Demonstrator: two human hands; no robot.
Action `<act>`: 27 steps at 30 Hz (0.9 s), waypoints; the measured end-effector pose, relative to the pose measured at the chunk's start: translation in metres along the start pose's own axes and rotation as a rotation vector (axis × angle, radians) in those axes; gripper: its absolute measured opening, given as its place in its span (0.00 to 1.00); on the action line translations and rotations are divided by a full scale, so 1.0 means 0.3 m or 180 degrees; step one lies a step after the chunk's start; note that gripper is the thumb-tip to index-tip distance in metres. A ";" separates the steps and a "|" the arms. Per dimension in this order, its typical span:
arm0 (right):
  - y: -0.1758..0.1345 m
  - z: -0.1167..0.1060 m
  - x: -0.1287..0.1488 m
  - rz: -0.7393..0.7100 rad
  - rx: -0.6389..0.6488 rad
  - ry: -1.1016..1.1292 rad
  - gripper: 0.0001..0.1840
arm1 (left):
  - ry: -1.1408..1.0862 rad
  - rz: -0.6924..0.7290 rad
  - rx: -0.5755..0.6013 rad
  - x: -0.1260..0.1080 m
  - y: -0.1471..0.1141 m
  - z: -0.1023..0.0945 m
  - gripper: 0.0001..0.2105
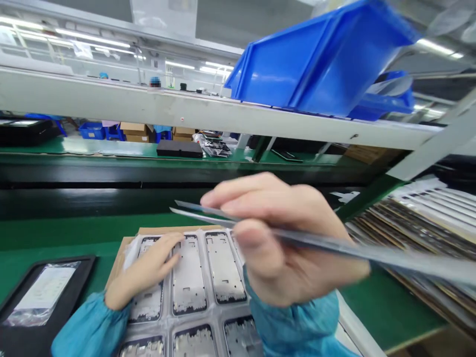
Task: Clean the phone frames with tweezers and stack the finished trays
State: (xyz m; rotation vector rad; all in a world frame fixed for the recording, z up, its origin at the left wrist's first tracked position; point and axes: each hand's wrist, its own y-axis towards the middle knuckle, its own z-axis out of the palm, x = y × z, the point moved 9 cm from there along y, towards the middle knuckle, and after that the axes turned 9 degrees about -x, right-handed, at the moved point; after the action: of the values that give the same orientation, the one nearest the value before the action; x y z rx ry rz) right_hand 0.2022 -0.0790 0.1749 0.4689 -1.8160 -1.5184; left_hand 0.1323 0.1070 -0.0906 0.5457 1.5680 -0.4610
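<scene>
Clear moulded plastic tray [223,317] of grey metal phone frames: left hand [147,272] lies flat, fingers spread, on it; right hand [278,238] above pinches long steel tweezers [334,244].

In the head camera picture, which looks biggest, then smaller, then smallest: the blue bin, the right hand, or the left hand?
1. Blue bin
2. Right hand, though nearness to the camera enlarges it
3. Left hand

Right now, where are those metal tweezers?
In the head view the tweezers are pinched in the right hand, raised in the centre of the picture above the clear tray of metal frames, their tips pointing left. The left hand rests on that tray.
</scene>
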 end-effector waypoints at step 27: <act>-0.832 0.172 -0.640 0.0798 0.3228 -0.1830 0.10 | 0.1473 0.1030 0.0590 0.038 -0.012 0.116 0.25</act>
State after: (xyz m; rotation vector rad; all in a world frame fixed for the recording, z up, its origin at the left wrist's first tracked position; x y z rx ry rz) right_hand 0.2553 0.0259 -0.1218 0.2329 -2.9204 -0.4699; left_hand 0.1575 0.0842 -0.1046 1.0891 1.8378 -0.2409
